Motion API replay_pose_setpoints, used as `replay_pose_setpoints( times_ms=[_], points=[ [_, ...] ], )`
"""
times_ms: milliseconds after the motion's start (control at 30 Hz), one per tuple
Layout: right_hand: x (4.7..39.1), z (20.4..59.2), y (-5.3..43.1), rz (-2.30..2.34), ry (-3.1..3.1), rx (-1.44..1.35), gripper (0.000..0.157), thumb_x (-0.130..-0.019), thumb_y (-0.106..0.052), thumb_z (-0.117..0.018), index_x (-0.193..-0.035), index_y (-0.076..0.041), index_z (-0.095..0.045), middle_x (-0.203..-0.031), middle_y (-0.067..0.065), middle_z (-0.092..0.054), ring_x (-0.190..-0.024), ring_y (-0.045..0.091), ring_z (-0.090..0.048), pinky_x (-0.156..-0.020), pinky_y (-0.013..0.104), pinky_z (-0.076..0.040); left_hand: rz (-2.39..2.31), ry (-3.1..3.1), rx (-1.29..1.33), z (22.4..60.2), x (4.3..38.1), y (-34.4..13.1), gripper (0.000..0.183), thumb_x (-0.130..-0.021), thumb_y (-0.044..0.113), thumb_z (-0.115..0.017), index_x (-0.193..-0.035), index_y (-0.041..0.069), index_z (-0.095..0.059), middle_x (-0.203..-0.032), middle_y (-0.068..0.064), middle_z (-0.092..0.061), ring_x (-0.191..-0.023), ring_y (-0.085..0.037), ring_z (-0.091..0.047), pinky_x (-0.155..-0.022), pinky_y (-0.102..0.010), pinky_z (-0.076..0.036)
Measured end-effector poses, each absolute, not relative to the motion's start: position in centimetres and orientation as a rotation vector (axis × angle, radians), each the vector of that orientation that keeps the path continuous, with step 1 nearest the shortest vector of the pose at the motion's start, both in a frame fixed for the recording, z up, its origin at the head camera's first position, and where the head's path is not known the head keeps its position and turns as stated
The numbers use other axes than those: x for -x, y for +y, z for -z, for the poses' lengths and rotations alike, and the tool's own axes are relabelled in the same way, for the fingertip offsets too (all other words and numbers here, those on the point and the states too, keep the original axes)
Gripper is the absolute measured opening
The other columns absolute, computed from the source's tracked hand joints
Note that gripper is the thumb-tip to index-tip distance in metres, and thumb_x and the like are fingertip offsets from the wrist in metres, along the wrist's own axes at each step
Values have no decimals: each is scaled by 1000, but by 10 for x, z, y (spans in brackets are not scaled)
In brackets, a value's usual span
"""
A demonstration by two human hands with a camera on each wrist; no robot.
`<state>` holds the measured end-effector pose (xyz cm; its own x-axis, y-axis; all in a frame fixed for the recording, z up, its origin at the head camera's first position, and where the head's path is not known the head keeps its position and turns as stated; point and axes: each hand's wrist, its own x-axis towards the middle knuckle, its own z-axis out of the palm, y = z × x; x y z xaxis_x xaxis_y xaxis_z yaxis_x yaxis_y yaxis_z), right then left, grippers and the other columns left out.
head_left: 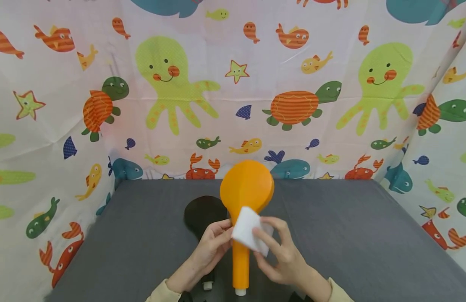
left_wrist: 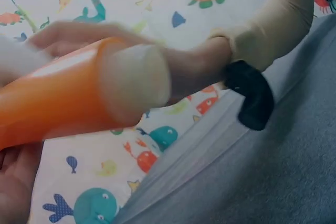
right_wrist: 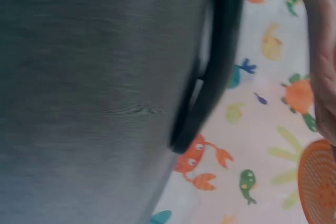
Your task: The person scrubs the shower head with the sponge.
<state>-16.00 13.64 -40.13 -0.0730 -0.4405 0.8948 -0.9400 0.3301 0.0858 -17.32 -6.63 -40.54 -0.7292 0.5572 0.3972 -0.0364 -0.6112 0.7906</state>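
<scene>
An orange shower head (head_left: 247, 184) stands upright before me, its smooth back facing the head view and its white-tipped handle (head_left: 240, 268) pointing down. My left hand (head_left: 214, 245) grips it at the neck from the left. Between the thumb and fingers of my right hand (head_left: 280, 253) is a white sponge (head_left: 247, 228), held against the front of the handle just below the head. The sponge covers part of the neck. In the left wrist view the white handle end (left_wrist: 139, 74) is close and blurred. The perforated orange face (right_wrist: 320, 182) shows in the right wrist view.
A black shower head (head_left: 204, 212) lies on the grey table (head_left: 331, 235) behind my left hand, its white end toward me. A curtain (head_left: 233, 142) printed with sea animals hangs along the table's back and sides.
</scene>
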Motion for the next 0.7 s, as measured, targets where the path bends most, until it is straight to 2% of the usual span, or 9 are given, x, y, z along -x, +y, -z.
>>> replay_pose_setpoints(
  times_ms=[67, 133, 300, 400, 567, 700],
  points=[
    [162, 401, 135, -759, -1716, -1165, 40, -91, -25, -56, -118, 4, -55, -115, 32, -42, -103, 34, -42, -78, 32, -38, -2365, 1193, -886, 405, 173, -67, 29, -98, -1, -36, -119, 0, -56, -108, -5, -61, -94, -14, -57, -86, -27, -47],
    [159, 402, 134, -840, -1733, -1188, 41, -91, -25, -57, -119, 4, -55, -115, 32, -42, -103, 32, -42, -77, 32, -37, -2370, 1214, -853, 404, 174, -68, 28, -98, -1, -37, -119, 0, -56, -108, -5, -61, -93, -14, -57, -85, -27, -47],
    [147, 407, 139, -928, -1688, -1531, 39, -87, -20, -60, -117, 5, -52, -114, 27, -40, -100, 30, -41, -76, 30, -42, -2413, 1192, -866, 401, 178, -74, 32, -99, 0, -34, -125, -2, -51, -113, -9, -62, -99, -18, -60, -85, -29, -49],
    [144, 410, 139, -930, -1666, -1593, 39, -87, -19, -59, -115, 6, -49, -113, 26, -37, -99, 29, -40, -75, 29, -43, -2428, 1184, -880, 400, 179, -75, 34, -99, -1, -33, -129, -2, -48, -116, -10, -61, -103, -20, -60, -86, -31, -49],
    [141, 405, 126, -1136, -1792, -1248, 43, -88, -13, -59, -117, 14, -41, -113, 26, -36, -102, 25, -40, -78, 26, -44, -2400, 1279, -882, 399, 175, -71, 31, -99, 2, -39, -128, -3, -47, -117, -9, -58, -101, -19, -59, -86, -33, -50],
    [144, 401, 120, -1430, -1876, -941, 52, -82, 6, -62, -124, 13, -32, -120, 20, -34, -106, 19, -40, -82, 22, -46, -2368, 1381, -910, 400, 170, -67, 32, -98, 5, -43, -127, -8, -46, -114, -9, -58, -97, -18, -59, -84, -34, -51]
  ],
)
